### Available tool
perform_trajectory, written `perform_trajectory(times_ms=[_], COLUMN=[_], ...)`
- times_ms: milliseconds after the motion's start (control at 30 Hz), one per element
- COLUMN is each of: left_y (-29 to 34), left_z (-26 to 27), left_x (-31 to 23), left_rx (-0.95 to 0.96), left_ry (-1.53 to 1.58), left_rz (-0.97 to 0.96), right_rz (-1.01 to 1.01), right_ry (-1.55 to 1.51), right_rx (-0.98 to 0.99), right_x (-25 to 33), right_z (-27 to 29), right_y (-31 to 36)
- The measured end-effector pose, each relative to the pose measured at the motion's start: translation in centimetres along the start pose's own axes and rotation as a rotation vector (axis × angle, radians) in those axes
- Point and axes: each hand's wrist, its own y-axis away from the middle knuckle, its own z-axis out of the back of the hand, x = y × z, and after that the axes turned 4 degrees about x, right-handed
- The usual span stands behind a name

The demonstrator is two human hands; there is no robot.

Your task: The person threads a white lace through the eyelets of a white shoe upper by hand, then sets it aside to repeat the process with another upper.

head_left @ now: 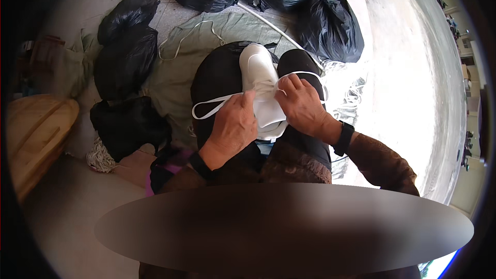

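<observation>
A white shoe [258, 64] rests on my lap between my dark-trousered knees, its toe pointing away from me and its tongue [269, 112] standing toward me. My left hand [235, 126] is closed at the shoe's left side, pinching a white shoelace [206, 109] that loops out to the left. On the other side my right hand [305, 103] is closed on the lace near the eyelets, and a loop of it arcs out to the right. The fingertips partly hide the lacing. Both wrists carry black bands.
Several black plastic bags [333, 28] stand ahead and to the left, on the floor and a grey-green cloth sheet [191, 46]. A pale pole [268, 25] lies beyond my knees. Bundled white laces [101, 156] lie at lower left, near a wooden stool-like piece [41, 134].
</observation>
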Motion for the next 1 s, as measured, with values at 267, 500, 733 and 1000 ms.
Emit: perform_trajectory(times_ms=[267, 500, 733, 1000], left_y=[0.9, 1.5, 0.8, 4.5], left_z=[0.1, 0.2, 0.5, 2.7], left_x=[1.4, 1.4, 2.7, -2.1], left_rx=[0.092, 0.043, 0.014, -0.044], left_ry=[0.315, 0.252, 0.684, 0.132], left_rz=[0.286, 0.238, 0.483, 0.097], right_rz=[-0.274, -0.271, -0.290, -0.331], right_ry=[-0.329, -0.360, -0.247, -1.213], right_rx=[-0.019, -0.068, -0.019, 0.308], right_x=[6.1, 6.3, 7.0, 7.1], right_z=[-0.6, -2.8, -3.5, 8.1], right_y=[-0.5, -1.3, -1.3, -2.4])
